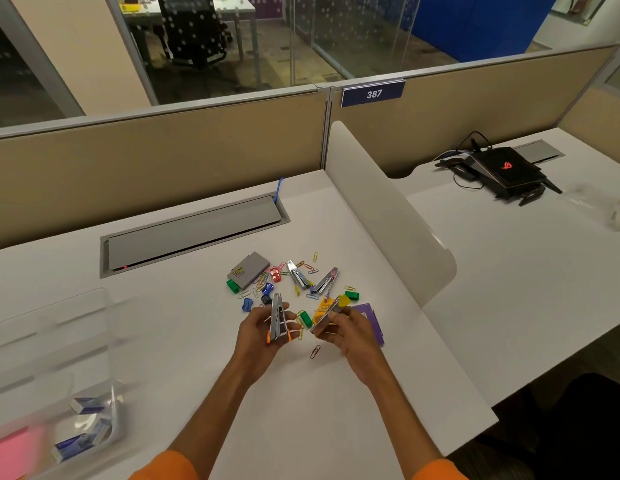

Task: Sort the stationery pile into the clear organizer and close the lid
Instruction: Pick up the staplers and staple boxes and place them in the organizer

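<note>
Looking down through the head camera, I see both hands held just over the white bench (301, 410), each with a small metal stapler. The left hand (258, 336) has fingers and thumb curled round the orange stapler (278, 318), which points away from me with its orange trim at the near end. The right hand (353, 336) grips the yellow stapler (327, 315), tilted so its yellow tip is up and away from me. The two staplers are near each other but apart. Just beyond the hands lies the pile (288, 282): two more staplers (298, 273), a grey box (248, 269), scattered coloured paper clips, and small sharpeners, among them a blue one (247, 304) and a red one (275, 274). A purple card (369, 315) lies flat, partly hidden by the right hand. One lone clip (315, 351) lies on the bench between the wrists. The organizer (104, 341) sits at the far left, well apart from the pile. It is badly blurred, so I cannot tell its lid from its walls. Inside it I can make out a few blue-and-white boxes (83, 405), probably staples, and a pink pad (14, 452) at the near corner. A grey hatch (194, 230) is set into the bench behind the pile, and a white divider (388, 209) stands to the right.
</note>
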Available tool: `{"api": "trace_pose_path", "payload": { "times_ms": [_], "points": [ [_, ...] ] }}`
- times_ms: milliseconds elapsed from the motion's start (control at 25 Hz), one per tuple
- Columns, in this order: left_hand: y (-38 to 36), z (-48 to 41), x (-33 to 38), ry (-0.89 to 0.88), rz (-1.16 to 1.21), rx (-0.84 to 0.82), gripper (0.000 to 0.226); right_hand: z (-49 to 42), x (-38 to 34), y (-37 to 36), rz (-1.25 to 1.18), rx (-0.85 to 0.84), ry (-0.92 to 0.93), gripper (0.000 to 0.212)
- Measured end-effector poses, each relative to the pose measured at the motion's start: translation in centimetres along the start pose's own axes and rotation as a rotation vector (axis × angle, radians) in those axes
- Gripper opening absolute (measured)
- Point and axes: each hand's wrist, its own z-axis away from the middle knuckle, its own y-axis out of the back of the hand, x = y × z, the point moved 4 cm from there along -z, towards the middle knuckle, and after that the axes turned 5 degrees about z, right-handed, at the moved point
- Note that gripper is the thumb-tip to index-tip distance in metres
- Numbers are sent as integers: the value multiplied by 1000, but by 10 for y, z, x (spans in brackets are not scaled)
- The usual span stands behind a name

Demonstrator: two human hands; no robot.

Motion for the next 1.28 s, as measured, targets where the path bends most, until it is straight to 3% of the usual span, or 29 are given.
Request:
{"api": "trace_pose_path", "payload": {
  "times_ms": [120,200,360,480,800,880,1000,1120,1280],
  "points": [
    [-4,-3,2,13,-61,-30,34,-4,1,-2,-180,-68,-7,15],
    [-5,-7,2,0,-126,19,29,-7,0,-3,-157,-51,-29,12],
    [-4,-18,4,-9,-230,223,36,-22,2,9,112,217,-99,33],
    [-6,-31,7,-6,-312,279,35,-38,2,16,185,364,-100,54],
    [-18,-65,30,-89,-609,182,26,-78,-44,33,824,295,227,14],
    [-22,-77,41,-162,-848,133,22,-90,-52,36,973,239,271,11],
    [-34,-95,62,-362,-1487,73,19,-104,-63,35,1217,128,347,18],
    [-46,-117,70,-505,-2035,-39,38,-114,-70,23,1452,-12,464,39],
    [-66,-132,71,-631,-2332,-219,56,-126,-73,2,1681,-204,547,56]
  ]
}}
